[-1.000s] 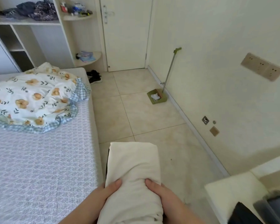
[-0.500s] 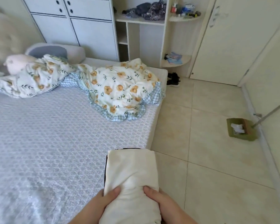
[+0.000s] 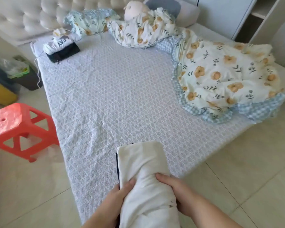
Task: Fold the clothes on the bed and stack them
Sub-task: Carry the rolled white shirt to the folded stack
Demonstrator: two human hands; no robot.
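Note:
A folded cream garment, with a dark piece showing under its left edge, is carried in both hands above the near corner of the bed. My left hand grips its left side, thumb on top. My right hand grips its right side, thumb on top. At the bed's far left corner lies a small stack of folded clothes: a white printed piece on top of a black one.
A floral quilt is bunched along the bed's right and far side, with a plush toy and a pillow by the padded headboard. A red plastic stool stands left of the bed. Bins sit further left.
The view has swung left from the door and wall to the whole bed. Both hands keep the same grip on the folded cream garment.

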